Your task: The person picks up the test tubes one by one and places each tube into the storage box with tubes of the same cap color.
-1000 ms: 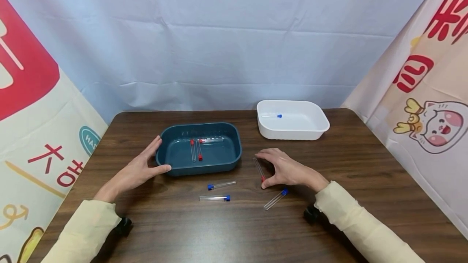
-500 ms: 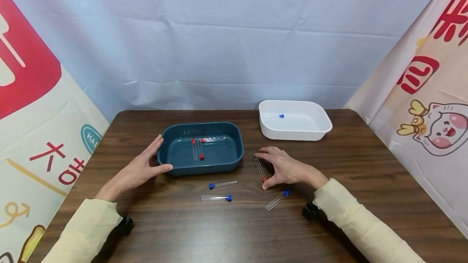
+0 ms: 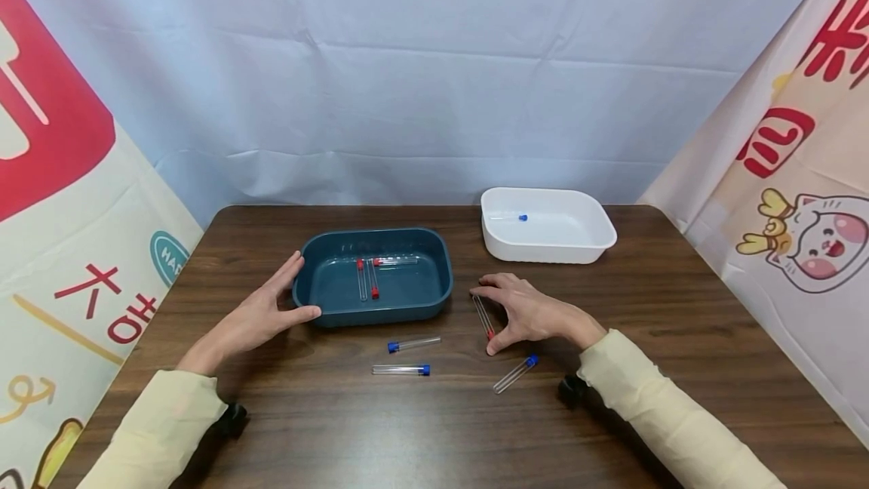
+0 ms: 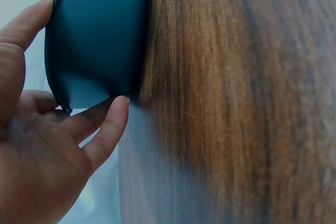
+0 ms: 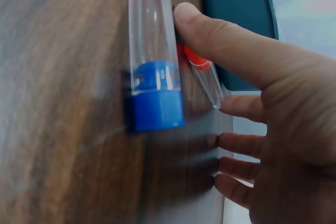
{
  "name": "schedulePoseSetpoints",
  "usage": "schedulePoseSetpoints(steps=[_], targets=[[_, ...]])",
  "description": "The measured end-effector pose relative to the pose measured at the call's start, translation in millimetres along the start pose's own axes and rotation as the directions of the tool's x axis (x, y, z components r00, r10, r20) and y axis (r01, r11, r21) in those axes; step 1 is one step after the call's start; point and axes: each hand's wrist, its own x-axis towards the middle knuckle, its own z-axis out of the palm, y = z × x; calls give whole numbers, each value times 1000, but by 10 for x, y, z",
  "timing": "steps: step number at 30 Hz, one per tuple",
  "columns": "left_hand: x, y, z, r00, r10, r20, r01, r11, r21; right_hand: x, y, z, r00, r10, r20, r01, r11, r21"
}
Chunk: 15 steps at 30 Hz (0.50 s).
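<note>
Right hand (image 3: 532, 315): grip holds a red-capped test tube (image 3: 483, 316) lengthwise, thumb at the cap, forefinger at the rounded end. Tube sits beside the right end of a dark teal basin (image 3: 380, 316); cannot tell whether it touches the table (image 3: 305, 429). Left hand (image 3: 251, 319): grip unclenched, fingers extended and thumb against the basin's left end. Inside the basin: three more red-capped tubes (image 3: 362, 284). On the table, nearer the person: three blue-capped tubes (image 3: 400, 370). White basin (image 3: 557, 253), behind the right hand, contains one blue-capped tube (image 3: 523, 218).
</note>
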Motion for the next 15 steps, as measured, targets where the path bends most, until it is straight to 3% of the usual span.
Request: schedulePoseSetpoints(steps=[15], targets=[[-4,18,0,1000,0,6,0,1000,-1,-4,34,33,1000,-11,-29,12,1000,23]])
